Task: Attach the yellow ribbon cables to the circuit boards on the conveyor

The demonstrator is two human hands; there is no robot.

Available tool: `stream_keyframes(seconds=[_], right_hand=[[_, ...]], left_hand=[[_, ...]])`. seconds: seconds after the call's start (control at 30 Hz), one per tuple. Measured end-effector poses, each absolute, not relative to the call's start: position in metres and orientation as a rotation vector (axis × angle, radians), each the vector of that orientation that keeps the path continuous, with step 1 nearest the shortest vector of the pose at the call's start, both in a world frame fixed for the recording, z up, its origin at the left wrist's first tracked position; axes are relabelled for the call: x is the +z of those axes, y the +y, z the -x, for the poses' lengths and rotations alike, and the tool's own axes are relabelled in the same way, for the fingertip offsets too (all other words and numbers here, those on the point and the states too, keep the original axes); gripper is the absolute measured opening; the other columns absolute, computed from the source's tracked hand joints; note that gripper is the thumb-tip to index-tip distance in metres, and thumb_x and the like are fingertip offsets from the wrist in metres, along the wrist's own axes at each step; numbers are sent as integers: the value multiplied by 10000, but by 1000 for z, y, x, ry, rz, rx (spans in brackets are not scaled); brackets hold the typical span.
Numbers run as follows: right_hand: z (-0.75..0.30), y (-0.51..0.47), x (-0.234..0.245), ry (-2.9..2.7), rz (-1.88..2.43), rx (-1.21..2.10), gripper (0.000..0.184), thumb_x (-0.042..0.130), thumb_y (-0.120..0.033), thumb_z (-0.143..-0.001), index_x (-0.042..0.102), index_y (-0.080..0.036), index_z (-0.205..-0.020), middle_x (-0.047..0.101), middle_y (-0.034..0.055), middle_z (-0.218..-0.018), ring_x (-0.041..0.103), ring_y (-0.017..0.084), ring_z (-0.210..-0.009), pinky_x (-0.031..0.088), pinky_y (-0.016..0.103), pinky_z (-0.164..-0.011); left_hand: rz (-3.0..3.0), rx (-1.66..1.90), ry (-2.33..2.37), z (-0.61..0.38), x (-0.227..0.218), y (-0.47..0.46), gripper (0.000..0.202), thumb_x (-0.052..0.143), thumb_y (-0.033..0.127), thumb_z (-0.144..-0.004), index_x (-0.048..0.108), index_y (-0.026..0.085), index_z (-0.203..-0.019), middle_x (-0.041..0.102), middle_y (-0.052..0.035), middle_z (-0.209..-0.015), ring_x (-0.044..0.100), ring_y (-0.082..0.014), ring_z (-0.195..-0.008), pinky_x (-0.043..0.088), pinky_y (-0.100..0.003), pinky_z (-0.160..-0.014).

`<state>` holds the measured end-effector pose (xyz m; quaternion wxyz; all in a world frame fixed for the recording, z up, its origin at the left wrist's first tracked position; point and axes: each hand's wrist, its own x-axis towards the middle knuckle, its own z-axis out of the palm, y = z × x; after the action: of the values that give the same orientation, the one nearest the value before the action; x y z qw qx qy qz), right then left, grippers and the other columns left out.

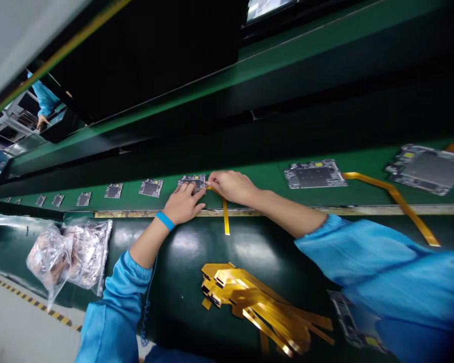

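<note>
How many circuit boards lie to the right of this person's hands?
3: the near board on the green strip, the far board further right, and the lower board on the bench, partly covered by the right sleeve. That sleeve may hide more.

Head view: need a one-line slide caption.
Left hand on a circuit board, right hand at the orange ribbon cable by its edge, cable pile below.
</note>
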<state>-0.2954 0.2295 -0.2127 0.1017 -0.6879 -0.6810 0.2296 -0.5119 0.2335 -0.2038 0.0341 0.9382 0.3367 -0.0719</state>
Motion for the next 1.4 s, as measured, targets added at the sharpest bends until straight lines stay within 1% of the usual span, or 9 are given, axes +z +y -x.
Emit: stream_keyframes(seconds=[0.13,0.3,0.47,0.7,0.9,1.03,1.17,1.27,1.4], right_hand=[[278,210,-216,-1940,1880,640,263,605,-420,-1055,800,-250,-1106,831,81,-1048,749,269,-934,470,331,-728],[262,160,-215,-2065,1567,888,207,724,-434,-981,799,-245,-1020,760,27,-813,697,203,-730,458,313,-704],[264,101,-207,-2292,1172,1160,221,666,-387,-1043,839,-260,-990,808,63,-993,755,214,-853,475,311,-741],[292,62,-210,-2408,1029,1238,132,716,-223,-1019,834,-255,-1067,785,45,-1038,736,193,-802,433,309,-687],[302,65,-211,-2406,1076,1296,89,733,-183,-1003,787,-233,-952,762,36,-980,724,196,-813,409,300,-676],[296,64,-212,-2347,970,1342,181,681,-279,-1066,814,-241,-949,769,41,-941,708,185,-780,404,304,-664],[293,65,-211,-2181,950,1358,419,572,-508,-1122,859,-245,-967,778,73,-989,691,170,-751,431,310,-674],[295,78,-205,-1966,1002,1444,574,593,-714,-1052,865,-226,-918,758,83,-911,671,174,-716,461,312,-662],[302,118,-200,-1747,1160,1447,640,682,-819,-924,849,-203,-888,765,78,-842,672,206,-736,493,329,-681]], left_hand=[[-2802,12,1056,539,-205,245,494,484,357,-1133,600,206,-1588,615,-144,-1585,549,-305,-1509,478,-490,-1293],[-2765,52,1244,583,-197,265,523,554,269,-1059,637,127,-1556,610,-194,-1603,542,-343,-1546,431,-513,-1332],[-2711,-161,1412,613,-191,282,661,602,228,-983,570,187,-1642,423,-146,-1792,360,-391,-1688,348,-572,-1371],[-2719,-294,1443,615,-185,280,638,557,297,-1027,556,191,-1655,451,-169,-1773,431,-385,-1645,400,-580,-1324],[-2727,-261,1427,609,-186,276,617,571,305,-1027,572,184,-1632,488,-192,-1738,476,-388,-1597,453,-583,-1263],[-2693,-199,1404,605,-189,275,594,593,302,-1019,596,181,-1601,498,-200,-1723,464,-392,-1592,456,-582,-1246],[-2667,-53,1446,594,-190,272,530,633,293,-1002,653,191,-1521,529,-195,-1671,494,-395,-1534,490,-567,-1186],[-2630,25,1543,578,-190,270,308,653,267,-991,755,178,-1268,658,-177,-1432,609,-360,-1345,537,-506,-1092],[-2533,-35,1609,554,-189,269,95,658,247,-992,738,196,-982,705,-129,-1146,668,-320,-1170,562,-448,-1018]])
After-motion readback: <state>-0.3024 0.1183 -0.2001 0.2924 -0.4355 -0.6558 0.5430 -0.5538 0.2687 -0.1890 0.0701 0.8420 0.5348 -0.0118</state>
